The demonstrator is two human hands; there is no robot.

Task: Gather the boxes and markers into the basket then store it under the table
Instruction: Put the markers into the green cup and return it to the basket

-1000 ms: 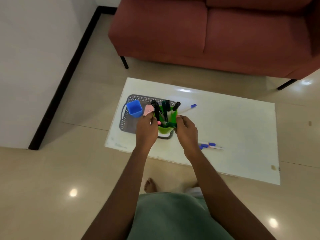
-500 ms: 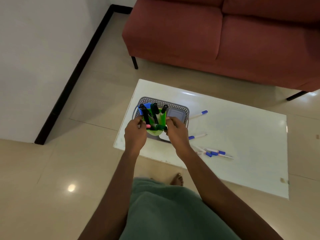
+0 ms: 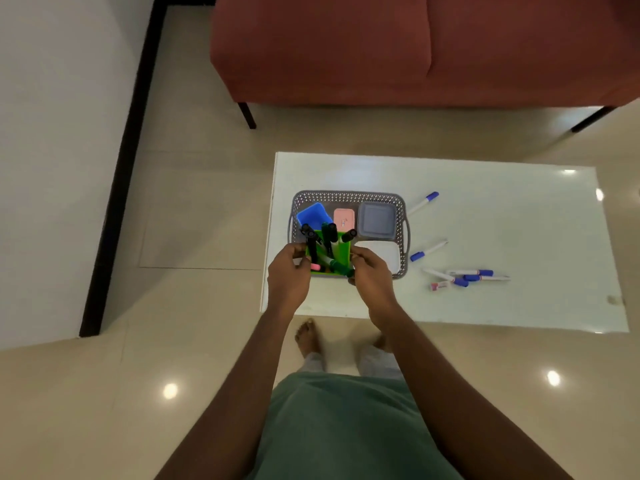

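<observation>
The person stands at the near edge of the glossy white low table (image 3: 485, 220), both hands wrapped round a bright green square plastic box (image 3: 341, 252) crammed with dark-capped markers (image 3: 329, 237). The left hand (image 3: 289, 277) has its fingers (image 3: 298, 250) clamped on the box's left wall; the right hand (image 3: 372, 273) has its fingers closed on the right wall. The box sits at the near left corner of the grey perforated plastic basket (image 3: 401, 233), but I cannot tell whether it already rests on the basket floor or is held just above it.

Inside the basket, along the far side, are a blue open plastic box (image 3: 313, 214), a small pink lidded box (image 3: 344, 218) and a grey lidded square box (image 3: 376, 220).

The markers lean outward at loose angles, so I judge that a tilt or a quick release could spill them over the rim onto the table or the floor. The basket also lies near the table's left edge, so a push while seating the box might nudge it toward that edge.

Several blue-capped white markers remain loose on the table: one (image 3: 423, 202) just beyond the basket's right handle, one (image 3: 428, 251) beside it, and a cluster (image 3: 465, 276) farther right. They look free to roll, and a careless sweep could send them off.
</observation>
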